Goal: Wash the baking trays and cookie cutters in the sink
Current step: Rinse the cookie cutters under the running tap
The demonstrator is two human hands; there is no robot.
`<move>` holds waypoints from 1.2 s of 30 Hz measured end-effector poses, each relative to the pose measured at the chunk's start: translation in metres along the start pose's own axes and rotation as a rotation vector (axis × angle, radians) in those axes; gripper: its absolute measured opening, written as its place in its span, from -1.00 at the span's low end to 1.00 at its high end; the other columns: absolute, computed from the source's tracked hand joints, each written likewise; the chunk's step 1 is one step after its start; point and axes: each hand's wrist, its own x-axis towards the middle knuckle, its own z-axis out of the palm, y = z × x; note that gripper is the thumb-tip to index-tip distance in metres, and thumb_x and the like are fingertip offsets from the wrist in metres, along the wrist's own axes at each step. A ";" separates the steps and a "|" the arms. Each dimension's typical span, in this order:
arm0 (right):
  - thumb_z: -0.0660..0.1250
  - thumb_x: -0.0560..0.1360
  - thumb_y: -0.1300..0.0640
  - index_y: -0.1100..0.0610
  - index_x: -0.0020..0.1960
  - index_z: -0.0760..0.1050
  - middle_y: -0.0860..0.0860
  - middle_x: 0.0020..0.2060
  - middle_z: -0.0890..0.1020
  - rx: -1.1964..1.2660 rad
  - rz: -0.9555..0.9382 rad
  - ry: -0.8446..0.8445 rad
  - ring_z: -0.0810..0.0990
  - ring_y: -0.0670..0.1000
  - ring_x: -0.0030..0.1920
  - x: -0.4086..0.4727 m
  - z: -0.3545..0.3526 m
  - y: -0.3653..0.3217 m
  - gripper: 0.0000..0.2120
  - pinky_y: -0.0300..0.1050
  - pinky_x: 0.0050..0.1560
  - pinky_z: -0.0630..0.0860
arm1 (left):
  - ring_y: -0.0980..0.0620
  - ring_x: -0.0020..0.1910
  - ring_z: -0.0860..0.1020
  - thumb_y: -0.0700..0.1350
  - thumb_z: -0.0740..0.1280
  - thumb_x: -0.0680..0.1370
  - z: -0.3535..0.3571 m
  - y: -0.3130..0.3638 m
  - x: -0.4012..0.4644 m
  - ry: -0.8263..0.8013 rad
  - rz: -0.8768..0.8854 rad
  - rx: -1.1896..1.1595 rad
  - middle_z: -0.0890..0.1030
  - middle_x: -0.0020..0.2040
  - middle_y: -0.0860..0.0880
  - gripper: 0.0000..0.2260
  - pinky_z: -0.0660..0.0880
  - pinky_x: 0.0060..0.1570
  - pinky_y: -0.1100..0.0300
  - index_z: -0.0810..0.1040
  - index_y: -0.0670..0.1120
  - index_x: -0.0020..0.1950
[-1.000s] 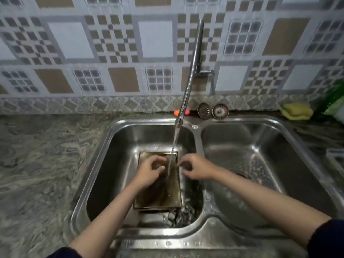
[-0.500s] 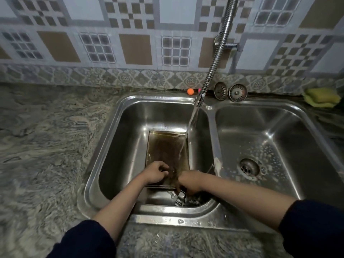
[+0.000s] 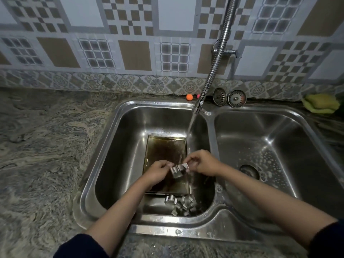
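1. Loose cookie cutters (image 3: 183, 204): a heap of small metal pieces on the floor of the left basin (image 3: 119, 164), at its near end, just beside the tray's near edge.
2. Left hand (image 3: 155, 171) and right hand (image 3: 202, 162): both pinch one metal cookie cutter (image 3: 178, 170) between them, above the tray and beside the water stream (image 3: 189, 138). Its exact shape cannot be told, but its long axis seems to run left to right.
3. Baking tray (image 3: 165, 151): brown-stained, lying flat in the basin, long axis running near to far.
4. Risk (judgement): the wet cutter may slip from the fingertips and drop among the heap; thin metal edges could nick the fingers.
5. Faucet hose (image 3: 216, 62): slants down from the tiled wall.
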 end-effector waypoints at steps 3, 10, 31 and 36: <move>0.52 0.33 0.24 0.00 -0.14 0.63 0.01 -0.21 0.69 0.032 0.010 0.169 0.65 0.01 -0.17 0.012 -0.013 -0.001 -0.80 -0.02 -0.05 0.57 | 0.04 -0.13 0.59 0.04 0.16 0.62 0.006 0.026 0.004 0.094 -0.049 -0.278 0.66 -0.10 -0.01 -0.77 0.44 -0.29 0.24 0.59 0.03 0.04; 0.54 0.32 0.19 0.06 -0.21 0.60 0.04 -0.27 0.67 0.049 0.010 0.312 0.60 -0.07 -0.29 0.020 -0.029 -0.003 -0.86 -0.20 -0.20 0.50 | 0.07 -0.24 0.56 0.00 0.30 0.55 0.021 0.062 0.024 0.278 0.071 -0.335 0.62 -0.17 0.00 -0.85 0.45 -0.31 0.25 0.59 -0.05 -0.05; 0.46 0.42 0.20 0.10 0.13 0.62 -0.08 0.02 0.67 0.220 -0.154 0.461 0.60 -0.27 -0.02 0.029 0.008 -0.032 -0.72 -0.43 0.07 0.47 | 0.22 0.18 0.40 -0.15 0.24 0.60 0.006 0.042 0.005 0.553 0.288 -0.103 0.54 0.28 -0.05 -0.70 0.22 -0.08 0.72 0.49 -0.14 0.32; 0.45 0.43 0.21 0.07 0.12 0.63 -0.06 0.03 0.68 0.249 -0.147 0.462 0.61 -0.20 0.05 0.033 0.002 -0.030 -0.73 -0.33 0.15 0.48 | 0.17 0.23 0.44 -0.14 0.26 0.59 0.004 0.046 0.006 0.530 0.282 -0.157 0.55 0.27 -0.06 -0.70 0.31 0.13 0.46 0.50 -0.15 0.31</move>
